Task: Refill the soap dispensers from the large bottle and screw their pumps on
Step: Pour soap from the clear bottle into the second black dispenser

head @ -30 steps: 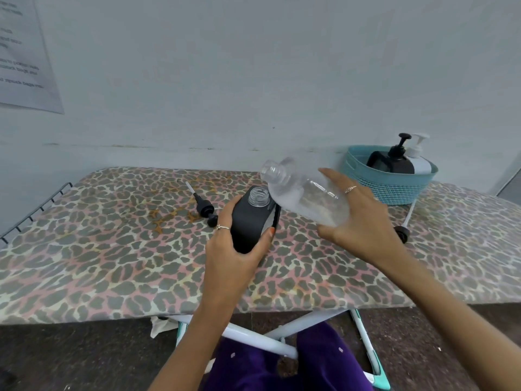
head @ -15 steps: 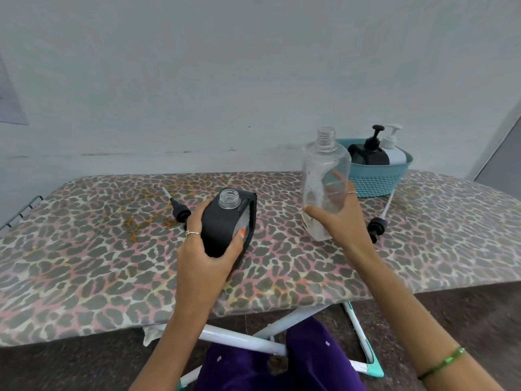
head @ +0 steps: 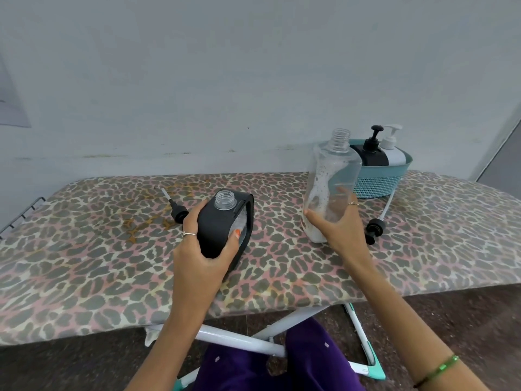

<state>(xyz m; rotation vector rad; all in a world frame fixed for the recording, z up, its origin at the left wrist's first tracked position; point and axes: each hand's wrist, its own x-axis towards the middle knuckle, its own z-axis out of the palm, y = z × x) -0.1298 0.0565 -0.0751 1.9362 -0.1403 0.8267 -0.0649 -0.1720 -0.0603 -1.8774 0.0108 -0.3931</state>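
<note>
**Both hands on bottles, pumps still off**

Left hand [head: 204, 249], at centre frame, wraps its fingers and thumb round the black dispenser [head: 222, 224], which leans tilted on the board [head: 84, 263] with its neck open. Right hand [head: 337, 224], right of centre, curls round the lower part of the large bottle [head: 331, 176], which stands upright on the board, uncapped, with only foam and a little liquid at its base.

Judging by this, the pour into the black dispenser looks finished or nearly so; how full it is cannot be told. Its pump is not yet screwed on. One pump [head: 176, 211] lies left of the dispenser, a second pump [head: 376, 225] lies just right of the large bottle. Two dispensers [head: 382, 153] with pumps fitted stand in a teal basket [head: 377, 182] at the upper right.

A leopard-print cover, stained toward the left, covers the board, which stands on white folding legs against a pale wall; the floor is dark.
</note>
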